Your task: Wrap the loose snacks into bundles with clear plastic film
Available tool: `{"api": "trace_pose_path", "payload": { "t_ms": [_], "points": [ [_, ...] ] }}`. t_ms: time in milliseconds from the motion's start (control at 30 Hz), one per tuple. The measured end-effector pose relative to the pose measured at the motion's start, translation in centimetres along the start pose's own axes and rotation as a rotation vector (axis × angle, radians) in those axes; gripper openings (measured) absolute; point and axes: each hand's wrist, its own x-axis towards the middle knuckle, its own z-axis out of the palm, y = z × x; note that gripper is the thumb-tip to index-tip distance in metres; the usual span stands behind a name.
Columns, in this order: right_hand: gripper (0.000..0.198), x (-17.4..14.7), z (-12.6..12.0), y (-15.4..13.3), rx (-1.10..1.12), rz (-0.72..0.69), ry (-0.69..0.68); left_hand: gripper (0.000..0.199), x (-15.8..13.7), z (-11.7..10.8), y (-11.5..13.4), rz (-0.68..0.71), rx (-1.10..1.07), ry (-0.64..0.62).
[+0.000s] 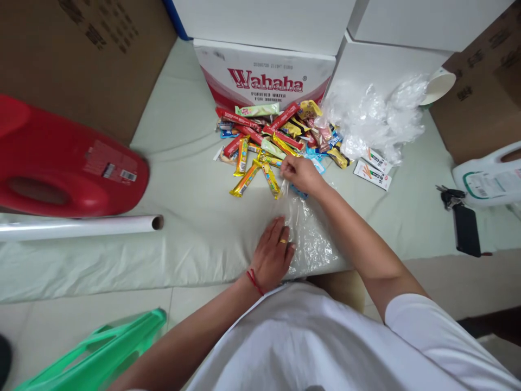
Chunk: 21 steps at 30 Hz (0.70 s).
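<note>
A clear plastic bag (311,239) lies crinkled on the pale cloth near the table's front edge. My left hand (272,255), with a ring and a red string bracelet, rests flat on its left side, fingers stretched forward. Farther ahead, the fingers of my right hand (303,172) pinch the upper part of the bag, which is drawn up a little there. Just beyond that hand spreads a pile of wrapped snacks (280,130). Several yellow snack sticks (246,179) lie at its near side, close to my right fingertips.
A Wahaha carton (268,70) stands behind the pile. Crumpled clear plastic bags (370,117) and white packets (372,175) lie right. At left are a red jug (73,163) and a white roll (81,225); far right, a white bottle (492,176), keys (450,196) and a phone (467,229).
</note>
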Motion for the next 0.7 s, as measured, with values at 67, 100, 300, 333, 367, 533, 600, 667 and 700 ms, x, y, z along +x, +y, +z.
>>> {"api": "trace_pose_path", "payload": {
  "t_ms": [67, 100, 300, 333, 367, 533, 600, 667, 700],
  "points": [
    [0.013, -0.3, 0.0, 0.2, -0.009, -0.018, 0.146, 0.040, 0.1, -0.1, 0.2, -0.003, 0.018, -0.027],
    [0.013, -0.7, -0.1, 0.4, -0.032, -0.033, 0.197, 0.040, 0.2, -0.3, 0.3, -0.003, 0.028, -0.036],
    [0.029, -7.8, -0.5, 2.2, -0.181, -0.055, 0.285, 0.028, 2.5, -2.0, -0.1, 0.009, 0.091, 0.009],
    [0.034, -9.4, -0.2, 2.6, -0.217, -0.047, 0.298, 0.029, 3.0, -2.1, -0.4, 0.021, 0.105, 0.006],
    [0.039, -11.1, 0.2, 3.1, -0.251, -0.041, 0.303, 0.031, 3.3, -2.1, -0.7, 0.027, 0.121, 0.000],
    [0.065, -18.9, 3.2, 5.7, -0.394, 0.086, 0.219, 0.048, 2.2, -0.9, -1.1, 0.061, 0.170, -0.063],
    [0.067, -21.0, 3.8, 6.5, -0.427, 0.136, 0.214, 0.052, 1.2, -0.5, -0.7, 0.131, 0.147, -0.095],
    [0.066, -22.1, 3.7, 7.1, -0.446, 0.171, 0.231, 0.053, 0.8, -0.4, -0.5, 0.155, 0.140, -0.116],
    [0.065, -22.3, 3.4, 7.4, -0.453, 0.190, 0.244, 0.053, 0.9, -0.5, -0.5, 0.141, 0.147, -0.120]
  ]
}}
